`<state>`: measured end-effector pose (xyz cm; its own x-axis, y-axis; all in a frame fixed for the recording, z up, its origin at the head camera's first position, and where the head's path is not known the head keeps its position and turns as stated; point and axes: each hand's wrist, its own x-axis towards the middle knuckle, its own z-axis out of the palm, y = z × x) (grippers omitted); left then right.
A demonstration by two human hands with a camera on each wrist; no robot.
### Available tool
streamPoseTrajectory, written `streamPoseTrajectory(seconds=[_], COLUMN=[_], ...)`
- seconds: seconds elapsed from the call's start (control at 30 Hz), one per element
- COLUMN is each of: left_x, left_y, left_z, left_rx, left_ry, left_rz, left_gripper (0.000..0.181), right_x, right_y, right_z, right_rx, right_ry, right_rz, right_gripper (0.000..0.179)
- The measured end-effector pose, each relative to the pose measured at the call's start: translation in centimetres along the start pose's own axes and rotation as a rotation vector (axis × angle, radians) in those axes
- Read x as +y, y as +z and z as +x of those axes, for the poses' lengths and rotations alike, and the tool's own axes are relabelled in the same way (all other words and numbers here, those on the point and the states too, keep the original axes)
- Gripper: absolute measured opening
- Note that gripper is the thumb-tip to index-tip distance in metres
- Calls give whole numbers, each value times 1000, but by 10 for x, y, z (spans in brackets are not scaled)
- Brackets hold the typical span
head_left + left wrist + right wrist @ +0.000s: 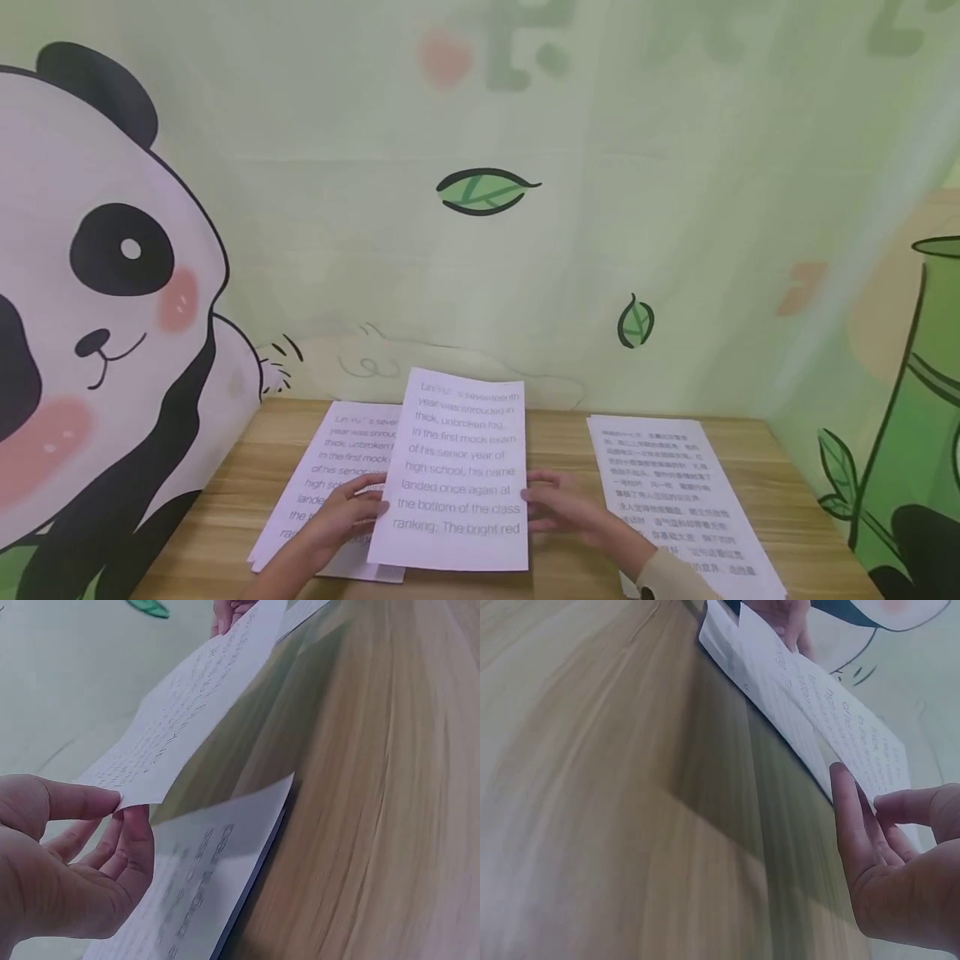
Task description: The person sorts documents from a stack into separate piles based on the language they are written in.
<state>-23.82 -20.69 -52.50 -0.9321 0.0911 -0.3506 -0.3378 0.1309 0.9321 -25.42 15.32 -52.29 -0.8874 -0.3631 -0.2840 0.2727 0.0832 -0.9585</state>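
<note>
A sheet of paper (457,475) printed with large English text is held up above the table between both hands. My left hand (343,517) pinches its left edge between thumb and fingers; the left wrist view shows this left hand (82,855) gripping near a corner. At the opposite edge my right hand (570,508) pinches the sheet, and the right wrist view shows the right hand (900,862) with thumb and fingers on either side of it. Below and left of the raised sheet lies a stack of English-text paper (300,500), partly covered by the sheet and left hand.
On the right of the wooden table (555,442) lies a stack of paper with Chinese text (667,500), partly behind the right forearm. A pale green backdrop (337,208) with a painted panda, leaves and bamboo hangs at the table's back edge.
</note>
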Motion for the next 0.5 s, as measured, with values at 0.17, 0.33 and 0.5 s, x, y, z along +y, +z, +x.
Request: streamPoseTrajectory(seconds=[0.17, 0.33, 0.5], left_x=[0, -3, -6], left_y=[-26, -48, -61], left_z=[-6, -8, -4], left_rx=[89, 127, 133], left_ry=[-31, -39, -47], left_rz=[0, -8, -18], left_gripper=[59, 58, 61], right_x=[-5, -9, -13], right_y=[30, 57, 74], right_z=[20, 34, 45], right_rx=[-31, -38, 1], right_ry=[-34, -34, -32], right_rz=[25, 32, -40], right_gripper=[45, 38, 38])
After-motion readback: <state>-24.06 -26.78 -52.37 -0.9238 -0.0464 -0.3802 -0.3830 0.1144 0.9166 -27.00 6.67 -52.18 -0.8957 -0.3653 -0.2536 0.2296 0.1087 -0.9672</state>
